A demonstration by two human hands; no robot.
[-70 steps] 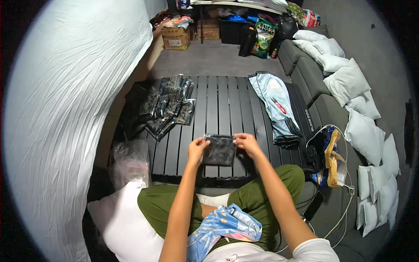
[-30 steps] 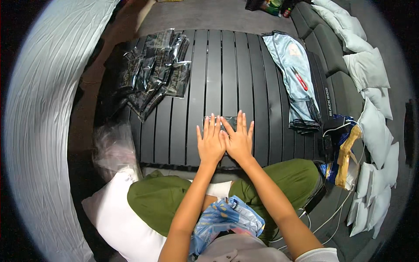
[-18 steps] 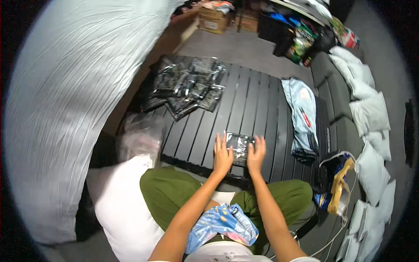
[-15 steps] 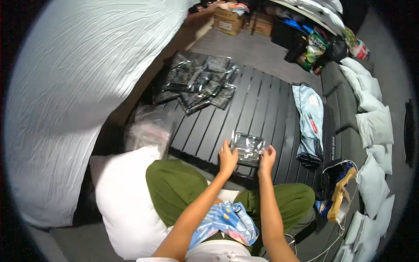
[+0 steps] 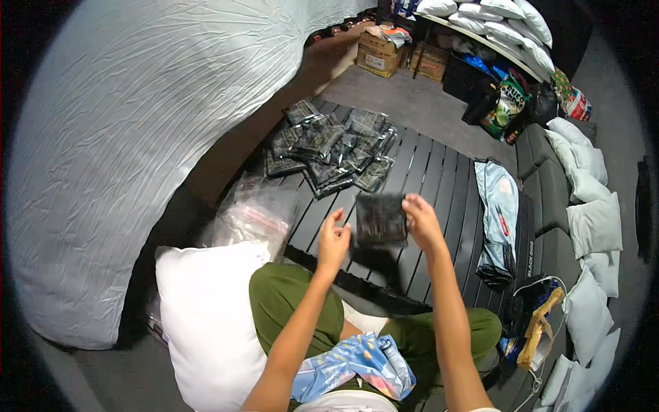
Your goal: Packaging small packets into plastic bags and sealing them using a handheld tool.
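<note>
A square black packet in clear plastic (image 5: 381,220) is held up above the near part of the slatted black table (image 5: 429,172). My right hand (image 5: 423,221) pinches its right edge. Just left of the packet, my left hand (image 5: 334,242) has its fingers apart and grips nothing. What lies inside the wrapping is dark and slightly blurred. Farther off on the table's left part lies a heap of similar black packets (image 5: 336,147). Clear plastic bags (image 5: 254,223) sit at the table's left edge, close to my left hand.
A folded light-blue cloth item (image 5: 495,206) lies along the table's right side. White pillows (image 5: 594,226) line the grey sofa (image 5: 542,178). One white pillow (image 5: 206,329) rests by my left knee. Cardboard boxes (image 5: 377,55) stand on the far floor; a grey sheet (image 5: 171,89) hangs left.
The packet has risen off the table edge and been turned. My left hand has let go of it and moved left; my right hand still holds it.
</note>
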